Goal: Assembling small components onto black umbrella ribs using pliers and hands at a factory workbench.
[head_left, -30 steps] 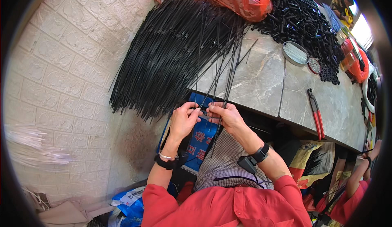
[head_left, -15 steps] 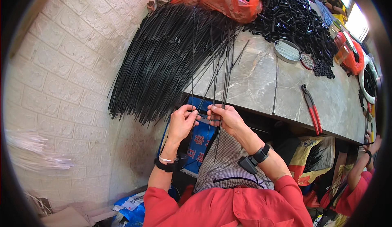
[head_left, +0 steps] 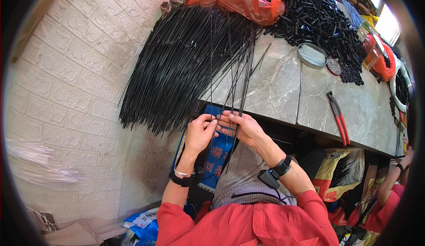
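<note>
My left hand (head_left: 200,133) is closed in a pinch on a thin black rod, just off the table's near edge. Close beside it, my right hand (head_left: 245,127) holds several thin black rods (head_left: 245,82) under its thumb, its fingers stretched toward the left hand. These rods slant up over the table edge, and their far ends run in among others. A large pile of long black rods (head_left: 172,64) lies to the left of both hands, with lower ends overhanging the table.
On the grey marbled table (head_left: 279,84) lie red-handled pliers (head_left: 338,120), an oval tin (head_left: 312,55) of white sticks, and a heap of short black tubes (head_left: 310,20). Red plastic bags (head_left: 252,2) stand at the back. A white brick-patterned wall (head_left: 66,78) is at left; a co-worker's arm (head_left: 394,175) shows at right.
My right hand's fingers have straightened and reached toward the left hand. The held rods have shifted slightly; the left hand keeps nearly the same place.
</note>
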Action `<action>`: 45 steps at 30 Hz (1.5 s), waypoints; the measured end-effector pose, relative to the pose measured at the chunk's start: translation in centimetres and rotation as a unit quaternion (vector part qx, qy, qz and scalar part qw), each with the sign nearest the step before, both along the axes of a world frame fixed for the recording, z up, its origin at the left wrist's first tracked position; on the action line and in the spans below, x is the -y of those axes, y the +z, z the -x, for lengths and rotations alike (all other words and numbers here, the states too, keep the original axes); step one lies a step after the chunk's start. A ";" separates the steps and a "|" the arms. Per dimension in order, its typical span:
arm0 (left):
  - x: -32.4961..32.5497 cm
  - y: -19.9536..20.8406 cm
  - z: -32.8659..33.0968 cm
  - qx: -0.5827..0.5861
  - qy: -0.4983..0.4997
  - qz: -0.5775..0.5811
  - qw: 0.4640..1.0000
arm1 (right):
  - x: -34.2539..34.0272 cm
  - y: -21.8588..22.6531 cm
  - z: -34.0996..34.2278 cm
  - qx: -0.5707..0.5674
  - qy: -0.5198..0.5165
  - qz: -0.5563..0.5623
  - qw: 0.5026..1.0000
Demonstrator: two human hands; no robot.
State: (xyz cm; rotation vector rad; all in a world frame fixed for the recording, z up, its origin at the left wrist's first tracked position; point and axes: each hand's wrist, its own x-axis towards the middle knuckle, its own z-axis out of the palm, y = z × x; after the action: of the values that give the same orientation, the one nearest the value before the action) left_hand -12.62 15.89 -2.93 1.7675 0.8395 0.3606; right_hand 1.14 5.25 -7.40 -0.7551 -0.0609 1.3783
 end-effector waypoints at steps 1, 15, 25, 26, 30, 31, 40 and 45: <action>0.1 0.1 0.0 -0.003 0.002 -0.003 1.000 | 0.0 0.0 0.0 0.000 0.000 -0.001 1.000; 0.2 0.1 0.1 0.001 -0.007 -0.036 0.999 | 0.3 0.7 -0.3 0.023 0.012 0.017 1.000; -0.2 0.2 0.1 0.002 0.011 -0.007 1.000 | 0.7 0.8 -0.9 0.013 0.026 0.007 1.000; -0.2 0.3 0.0 0.001 0.012 -0.004 1.000 | 0.6 0.7 -0.9 0.013 0.025 0.010 1.000; -0.1 0.5 0.1 -0.015 -0.037 -0.119 0.992 | 0.2 0.6 -0.8 0.004 0.026 0.016 1.000; 0.3 1.1 0.0 -0.058 -0.061 -0.204 0.975 | 0.1 0.3 -0.8 0.007 0.025 0.014 1.000; -0.1 6.3 -1.8 -0.212 -0.190 -0.414 0.865 | -1.0 0.7 0.0 0.022 0.051 -0.013 0.998; -3.7 4.6 -5.0 -0.011 -0.066 -0.572 0.817 | -1.1 1.4 0.3 -0.010 0.065 -0.026 0.997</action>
State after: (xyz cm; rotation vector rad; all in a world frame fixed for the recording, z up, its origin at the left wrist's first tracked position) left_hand -7.65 19.54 1.64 2.9245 0.4907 0.8748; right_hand 0.85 6.34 -6.05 -0.7028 -0.1319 1.5031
